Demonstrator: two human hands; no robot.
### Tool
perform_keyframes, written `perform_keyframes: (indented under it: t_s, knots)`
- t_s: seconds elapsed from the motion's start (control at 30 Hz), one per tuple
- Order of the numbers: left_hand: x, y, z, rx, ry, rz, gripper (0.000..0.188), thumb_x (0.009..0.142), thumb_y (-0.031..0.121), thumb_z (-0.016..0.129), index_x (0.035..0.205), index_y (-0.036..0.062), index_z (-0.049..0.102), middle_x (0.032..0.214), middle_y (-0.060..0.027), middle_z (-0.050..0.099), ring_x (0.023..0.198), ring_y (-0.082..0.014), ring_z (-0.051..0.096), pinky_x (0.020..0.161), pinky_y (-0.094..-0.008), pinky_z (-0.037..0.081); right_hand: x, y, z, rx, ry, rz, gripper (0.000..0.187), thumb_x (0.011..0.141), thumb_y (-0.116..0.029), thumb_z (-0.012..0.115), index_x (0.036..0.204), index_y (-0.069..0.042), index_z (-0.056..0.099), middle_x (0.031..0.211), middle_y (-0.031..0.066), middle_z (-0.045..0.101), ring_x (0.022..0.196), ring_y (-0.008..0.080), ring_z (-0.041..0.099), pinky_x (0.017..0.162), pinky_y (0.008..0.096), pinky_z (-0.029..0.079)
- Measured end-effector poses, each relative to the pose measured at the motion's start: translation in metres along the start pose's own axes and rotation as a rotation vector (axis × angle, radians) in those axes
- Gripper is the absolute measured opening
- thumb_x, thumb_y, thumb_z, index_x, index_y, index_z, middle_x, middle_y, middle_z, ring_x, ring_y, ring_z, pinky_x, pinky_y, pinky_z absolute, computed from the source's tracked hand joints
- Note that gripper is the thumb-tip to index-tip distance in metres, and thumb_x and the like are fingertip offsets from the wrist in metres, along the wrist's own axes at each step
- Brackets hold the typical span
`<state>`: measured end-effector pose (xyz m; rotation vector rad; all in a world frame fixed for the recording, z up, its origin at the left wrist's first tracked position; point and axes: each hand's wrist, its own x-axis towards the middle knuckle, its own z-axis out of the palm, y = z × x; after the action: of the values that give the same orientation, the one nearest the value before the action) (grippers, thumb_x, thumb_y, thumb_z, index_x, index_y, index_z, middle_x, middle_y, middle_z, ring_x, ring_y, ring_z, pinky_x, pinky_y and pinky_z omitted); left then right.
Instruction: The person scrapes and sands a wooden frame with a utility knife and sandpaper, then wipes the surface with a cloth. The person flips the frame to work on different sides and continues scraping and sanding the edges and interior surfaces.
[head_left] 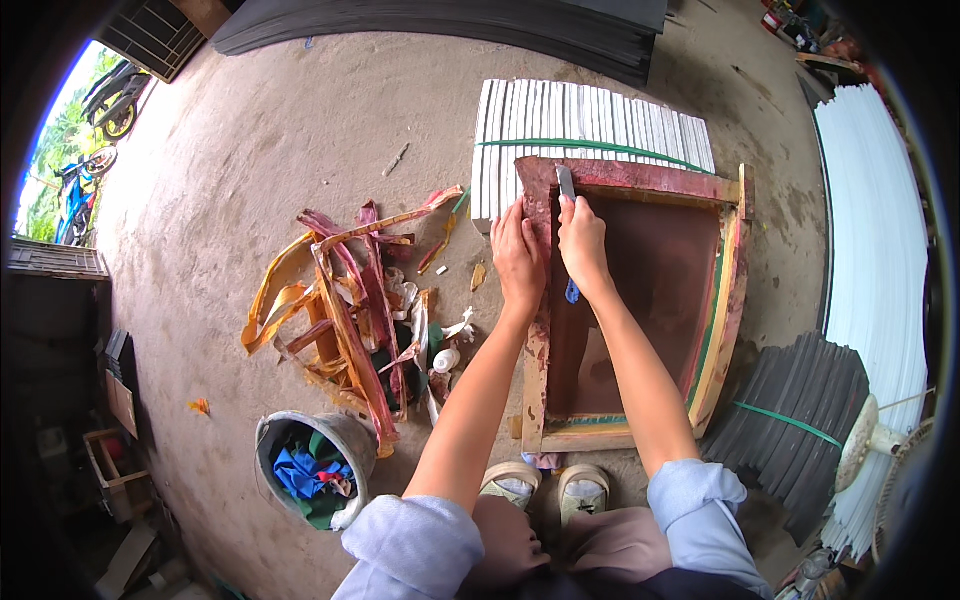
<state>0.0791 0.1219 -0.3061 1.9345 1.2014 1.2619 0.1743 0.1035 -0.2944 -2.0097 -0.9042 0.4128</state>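
A wooden screen frame with reddish-brown stains and a dark mesh panel lies before me, its far end propped on a bundle of white strips. My left hand holds the frame's left bar near the far corner, thumb on its upper face. Closed around a utility knife, my right hand is just inside that corner. The knife's flat grey blade points away from me and touches the corner; its handle is mostly covered by my fingers. A small blue piece shows by my right wrist; whether it belongs to the knife, I cannot tell.
Peeled stained tape strips lie piled left of the frame. Nearer stands a bucket containing blue and green cloths. White strips sit beyond, bound with green cord. Dark bundled strips and a fan are at right.
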Motion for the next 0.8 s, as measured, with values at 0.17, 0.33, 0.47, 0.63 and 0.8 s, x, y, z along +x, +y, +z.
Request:
perform_keyframes:
  t_s: [0.17, 0.33, 0.47, 0.63, 0.8]
  knots:
    - [-0.002, -0.002, -0.003, 0.010, -0.011, -0.014, 0.032, 0.098, 0.012, 0.044, 0.124, -0.0032, 0.052, 0.121, -0.0190, 0.058, 0.115, -0.0352, 0.053, 0.104, -0.0456, 0.036, 0.011, -0.018, -0.018, 0.254, -0.091, 0.186, 0.035, 0.100, -0.036, 0.046, 0.083, -0.005, 0.049, 0.053, -0.0020, 0.042, 0.037, 0.0064, 0.039, 0.033, 0.0234, 0.032]
    - [0.000, 0.008, -0.003, -0.010, 0.008, -0.031, 0.028, 0.095, 0.010, 0.050, 0.121, -0.0004, 0.051, 0.115, -0.0173, 0.058, 0.109, -0.0344, 0.054, 0.097, -0.0434, 0.040, 0.076, -0.013, -0.103, -0.271, 0.233, -0.073, 0.038, 0.095, -0.040, 0.053, 0.094, -0.001, 0.051, 0.071, 0.0173, 0.063, 0.065, 0.0361, 0.064, 0.059, 0.0446, 0.050]
    - [0.002, 0.011, -0.004, 0.066, 0.021, 0.031, 0.027, 0.095, 0.013, 0.052, 0.119, 0.0016, 0.050, 0.113, -0.0166, 0.056, 0.108, -0.0334, 0.052, 0.094, -0.0428, 0.040, 0.095, 0.002, -0.130, -0.479, -0.026, -0.058, 0.046, 0.085, -0.033, 0.068, 0.108, -0.002, 0.042, 0.100, 0.0188, 0.063, 0.096, 0.0404, 0.062, 0.079, 0.0501, 0.049]
    - [0.009, 0.019, -0.003, 0.174, 0.012, 0.099, 0.036, 0.089, 0.014, 0.061, 0.122, 0.0060, 0.048, 0.115, -0.0151, 0.050, 0.110, -0.0347, 0.048, 0.095, -0.0433, 0.038, 0.089, 0.009, -0.120, -0.511, 0.054, -0.082, 0.050, 0.081, -0.034, 0.072, 0.105, -0.002, 0.041, 0.098, 0.0186, 0.063, 0.091, 0.0409, 0.063, 0.072, 0.0509, 0.050]
    - [0.049, 0.026, 0.000, 0.343, -0.048, 0.284, 0.039, 0.076, 0.019, 0.074, 0.109, 0.0101, 0.056, 0.109, -0.0128, 0.050, 0.103, -0.0338, 0.048, 0.088, -0.0435, 0.042, 0.091, 0.007, -0.120, -0.499, 0.030, -0.076, 0.050, 0.082, -0.034, 0.072, 0.105, -0.002, 0.041, 0.097, 0.0190, 0.063, 0.089, 0.0411, 0.064, 0.071, 0.0505, 0.051]
